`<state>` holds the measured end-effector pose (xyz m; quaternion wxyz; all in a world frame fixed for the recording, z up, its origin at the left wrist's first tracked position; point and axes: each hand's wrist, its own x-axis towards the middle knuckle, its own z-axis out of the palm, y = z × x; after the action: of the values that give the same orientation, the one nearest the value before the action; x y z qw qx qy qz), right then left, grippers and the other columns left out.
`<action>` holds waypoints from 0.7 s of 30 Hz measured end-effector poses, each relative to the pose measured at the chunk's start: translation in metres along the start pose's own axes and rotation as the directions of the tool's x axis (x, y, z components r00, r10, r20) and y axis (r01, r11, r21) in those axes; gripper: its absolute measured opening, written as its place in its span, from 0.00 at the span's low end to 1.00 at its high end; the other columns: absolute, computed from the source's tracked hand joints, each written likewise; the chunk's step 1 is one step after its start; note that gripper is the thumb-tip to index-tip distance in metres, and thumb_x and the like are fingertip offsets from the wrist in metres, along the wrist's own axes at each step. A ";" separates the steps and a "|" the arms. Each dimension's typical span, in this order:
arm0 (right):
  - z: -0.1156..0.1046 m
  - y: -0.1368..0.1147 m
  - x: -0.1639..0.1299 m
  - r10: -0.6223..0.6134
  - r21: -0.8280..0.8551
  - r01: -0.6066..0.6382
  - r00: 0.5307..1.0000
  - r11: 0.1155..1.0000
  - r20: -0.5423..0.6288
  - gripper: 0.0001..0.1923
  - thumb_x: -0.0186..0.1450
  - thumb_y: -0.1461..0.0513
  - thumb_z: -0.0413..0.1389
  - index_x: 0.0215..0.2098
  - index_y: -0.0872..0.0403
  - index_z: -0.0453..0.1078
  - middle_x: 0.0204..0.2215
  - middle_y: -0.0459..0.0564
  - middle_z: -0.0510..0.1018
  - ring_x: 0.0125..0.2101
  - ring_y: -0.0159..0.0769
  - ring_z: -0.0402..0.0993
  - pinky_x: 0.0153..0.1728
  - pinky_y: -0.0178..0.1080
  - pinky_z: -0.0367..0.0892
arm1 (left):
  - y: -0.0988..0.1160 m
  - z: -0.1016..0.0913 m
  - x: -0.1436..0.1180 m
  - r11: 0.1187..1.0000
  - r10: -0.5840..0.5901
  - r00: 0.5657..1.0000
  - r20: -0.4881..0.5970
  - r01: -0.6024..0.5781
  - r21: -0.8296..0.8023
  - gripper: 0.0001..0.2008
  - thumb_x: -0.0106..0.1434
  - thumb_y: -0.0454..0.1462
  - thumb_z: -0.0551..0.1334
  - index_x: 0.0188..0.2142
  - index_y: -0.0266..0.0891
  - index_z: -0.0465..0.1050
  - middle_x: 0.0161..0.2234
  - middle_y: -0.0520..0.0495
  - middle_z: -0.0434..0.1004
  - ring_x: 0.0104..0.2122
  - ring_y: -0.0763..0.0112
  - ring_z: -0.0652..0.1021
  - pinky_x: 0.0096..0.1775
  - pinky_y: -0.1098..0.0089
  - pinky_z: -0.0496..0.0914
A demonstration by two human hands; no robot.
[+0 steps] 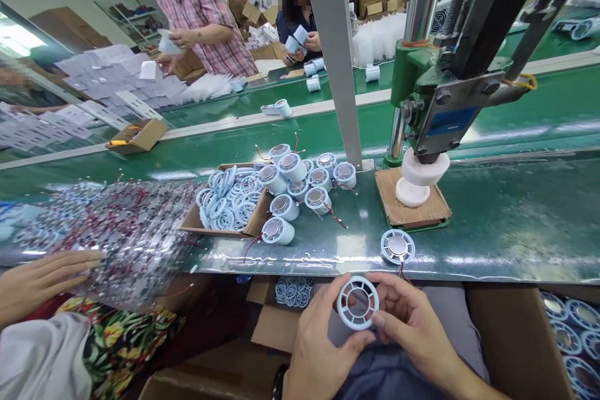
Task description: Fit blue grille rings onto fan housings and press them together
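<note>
At nine o'clock from my hands, a neighbour's hand (pixel 40 284) lies flat on a shiny heap of small wired parts (pixel 117 234) at the near edge of the green bench (pixel 515 225); it is not mine. Moving right, at about eleven o'clock, an open cardboard tray (pixel 220 225) holds loose pale-blue rings (pixel 227 200), and just beside it stands a cluster of finished round units (pixel 300 184) with thin red wires trailing. At twelve o'clock, near the bench edge, one spoked disc with a metal centre (pixel 397 246) lies flat, its red wire running toward me. Directly below it, over my lap, my left hand (pixel 323 350) and right hand (pixel 412 331) share one pale-blue spoked ring (pixel 357 303): left thumb and fingers pinch its lower left rim, right fingers pinch its right rim, both hands closed narrowly on it. At one o'clock a green hand press (pixel 435 94) rests its white round head on a white part (pixel 412 190) on a cardboard pad (pixel 412 206). At three o'clock a box of more discs (pixel 576 337) sits low at my side. The risks, as I judge them: the ring is held only at its rim above my lap, so a loose pinch could drop it into the boxes below; squeezing hard could bend its thin spokes; and the disc's wire hanging near the edge could snag on my fingers and drag the disc off the bench.
</note>
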<state>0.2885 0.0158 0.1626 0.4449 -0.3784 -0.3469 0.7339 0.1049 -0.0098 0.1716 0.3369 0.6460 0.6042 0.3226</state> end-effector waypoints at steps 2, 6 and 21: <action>-0.001 -0.001 -0.001 -0.005 -0.015 0.005 1.000 1.000 0.000 0.28 0.59 0.48 0.69 0.52 0.54 0.74 0.28 0.46 0.76 0.22 0.26 0.66 0.23 0.29 0.66 | 0.002 -0.003 0.003 0.999 0.034 0.999 -0.012 -0.034 0.006 0.35 0.56 0.48 0.75 0.61 0.45 0.73 0.57 0.39 0.80 0.54 0.47 0.80 0.56 0.56 0.75; -0.006 -0.003 -0.001 0.018 -0.091 -0.016 1.000 0.996 0.021 0.28 0.63 0.45 0.64 0.53 0.55 0.75 0.28 0.47 0.75 0.21 0.26 0.65 0.23 0.30 0.65 | 0.008 -0.008 0.010 0.991 0.133 0.990 0.042 -0.132 -0.018 0.34 0.57 0.56 0.71 0.59 0.46 0.75 0.51 0.40 0.83 0.48 0.52 0.84 0.50 0.62 0.79; -0.055 -0.017 0.018 -0.757 -0.947 0.295 0.646 0.125 0.101 0.39 0.66 0.61 0.60 0.72 0.50 0.50 0.54 0.61 0.73 0.52 0.52 0.74 0.52 0.54 0.74 | -0.010 0.018 0.036 0.997 0.073 0.994 -0.084 -0.072 0.015 0.28 0.57 0.42 0.73 0.55 0.42 0.70 0.49 0.40 0.80 0.44 0.53 0.83 0.46 0.56 0.79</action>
<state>0.3369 0.0483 0.1467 0.4521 -0.5450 -0.6996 0.0956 0.1165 0.0255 0.1530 0.2953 0.6555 0.5959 0.3579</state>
